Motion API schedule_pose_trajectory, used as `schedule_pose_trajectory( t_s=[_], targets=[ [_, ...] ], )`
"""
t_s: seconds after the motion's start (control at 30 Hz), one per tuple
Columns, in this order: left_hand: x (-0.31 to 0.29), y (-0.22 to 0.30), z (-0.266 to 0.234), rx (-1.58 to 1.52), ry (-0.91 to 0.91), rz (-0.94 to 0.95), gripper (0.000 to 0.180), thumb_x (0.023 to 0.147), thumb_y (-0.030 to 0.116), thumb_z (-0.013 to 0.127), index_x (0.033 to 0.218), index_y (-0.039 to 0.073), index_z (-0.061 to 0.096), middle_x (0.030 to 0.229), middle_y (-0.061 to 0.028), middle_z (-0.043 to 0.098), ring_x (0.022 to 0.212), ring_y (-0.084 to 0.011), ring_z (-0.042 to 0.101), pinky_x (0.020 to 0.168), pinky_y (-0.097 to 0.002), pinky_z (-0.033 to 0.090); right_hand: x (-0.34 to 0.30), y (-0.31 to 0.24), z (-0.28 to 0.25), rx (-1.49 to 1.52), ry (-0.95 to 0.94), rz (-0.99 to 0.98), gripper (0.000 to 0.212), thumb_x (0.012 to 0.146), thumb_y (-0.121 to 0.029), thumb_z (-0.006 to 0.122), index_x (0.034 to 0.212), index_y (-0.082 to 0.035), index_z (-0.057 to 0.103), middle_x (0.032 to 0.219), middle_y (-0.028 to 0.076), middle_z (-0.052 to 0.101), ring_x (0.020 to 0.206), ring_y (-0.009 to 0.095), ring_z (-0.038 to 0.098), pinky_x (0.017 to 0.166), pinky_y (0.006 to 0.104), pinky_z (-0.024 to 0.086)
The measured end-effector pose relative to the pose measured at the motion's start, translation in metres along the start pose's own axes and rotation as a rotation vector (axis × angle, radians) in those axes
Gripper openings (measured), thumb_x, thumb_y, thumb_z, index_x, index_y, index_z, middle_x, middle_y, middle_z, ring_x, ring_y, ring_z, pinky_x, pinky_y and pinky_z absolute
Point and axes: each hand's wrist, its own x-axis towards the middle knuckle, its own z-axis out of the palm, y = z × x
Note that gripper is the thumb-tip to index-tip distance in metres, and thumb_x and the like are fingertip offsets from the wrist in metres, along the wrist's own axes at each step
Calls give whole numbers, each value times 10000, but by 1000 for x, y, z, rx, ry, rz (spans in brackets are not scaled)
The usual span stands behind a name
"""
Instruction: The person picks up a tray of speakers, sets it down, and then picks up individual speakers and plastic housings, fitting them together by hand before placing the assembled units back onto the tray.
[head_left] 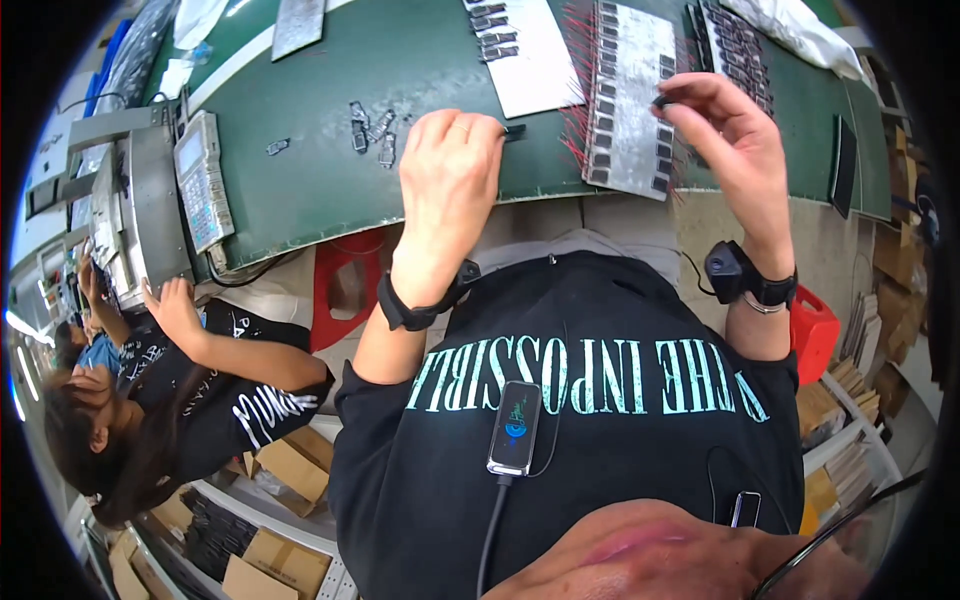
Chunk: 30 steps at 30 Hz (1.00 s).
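My left hand is above the green table, back of the hand up and fingers curled closed. A small dark piece sticks out beside its fingertips; its kind is too small to make out. My right hand pinches a small black part between thumb and finger, over the right edge of a grey metal plate. Small black rectangular parts line both long sides of that plate, and thin red wires stick out to its left. Several loose dark parts lie left of my left hand.
A white board with black parts stands left of the plate; another loaded plate is at its right. A keypad device sits at the table's left end. A co-worker's hand is at the left machine. A red stool is below.
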Motion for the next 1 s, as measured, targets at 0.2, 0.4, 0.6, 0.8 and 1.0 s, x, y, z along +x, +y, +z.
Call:
schedule_pose_trajectory(
  t_s=[0.2, 0.4, 0.6, 0.8, 1.0],
  targets=[
    [-15, 18, 3, -64, 96, 43, 193, 768, 94, 763, 942, 62, 685, 918, -59, 647, 938, -278, 597, 882, -408, 474, -29, 6, 1, -16, -8, -44, 192, 959, 4, 613, 1142, 18, 670, 1075, 38, 685, 967, 94, 639, 864, 218, 495],
    [-23, 31, -1, -110, -15, -5, 172, 773, 96, 765, 929, 72, 695, 947, -51, 655, 961, -268, 588, 900, -391, 458, -51, 7, 7, 44, -1, -1, 169, 952, 4, 625, 1111, 14, 680, 1064, 28, 685, 963, 89, 640, 862, 212, 496],
    [-27, 35, 4, -60, 31, 148, 162, 791, 88, 754, 945, 75, 705, 934, -51, 657, 952, -259, 587, 892, -390, 459, -60, 11, 22, -6, 7, -98, 160, 946, 0, 630, 1098, 15, 677, 1046, 19, 681, 950, 83, 639, 854, 214, 499],
    [-27, 32, 12, -60, 61, 89, 165, 799, 93, 749, 957, 71, 706, 927, -56, 655, 946, -253, 588, 868, -391, 465, -53, 4, 34, -122, -42, -105, 164, 948, -14, 631, 1104, 12, 671, 1032, 14, 673, 942, 66, 622, 857, 213, 496],
    [-23, 34, 0, -105, -40, 6, 191, 821, 112, 758, 996, 55, 705, 918, -71, 677, 898, -263, 614, 812, -387, 483, -50, 12, 30, -34, -15, -43, 155, 946, -33, 641, 1094, 6, 666, 1017, 15, 670, 928, 68, 622, 849, 221, 501]
  ],
)
